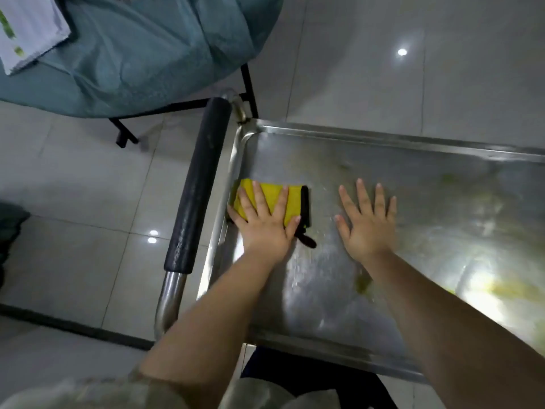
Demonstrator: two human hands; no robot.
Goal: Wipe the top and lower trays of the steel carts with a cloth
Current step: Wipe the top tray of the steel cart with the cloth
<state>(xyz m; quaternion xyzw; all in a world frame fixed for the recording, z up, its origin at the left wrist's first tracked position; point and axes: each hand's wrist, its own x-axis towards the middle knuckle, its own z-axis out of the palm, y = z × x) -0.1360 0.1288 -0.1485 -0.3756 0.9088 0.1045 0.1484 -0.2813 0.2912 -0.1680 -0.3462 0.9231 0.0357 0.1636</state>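
Observation:
The steel cart's top tray [383, 160] fills the right half of the view, its surface streaked with yellowish smears. A folded yellow cloth [293, 202] with a black edge lies at the tray's left end. My left hand [264, 222] presses flat on the cloth, fingers spread. My right hand [368, 222] rests flat on the bare steel a little to the right of the cloth, fingers spread, holding nothing. The lower tray is hidden under the top one.
The cart's handle [197, 187], padded in black, runs along the tray's left end. A round table under a teal cover [141, 54] stands behind, with white papers [26, 31] on it and black legs [249, 87]. Pale floor tiles [413, 69] surround the cart.

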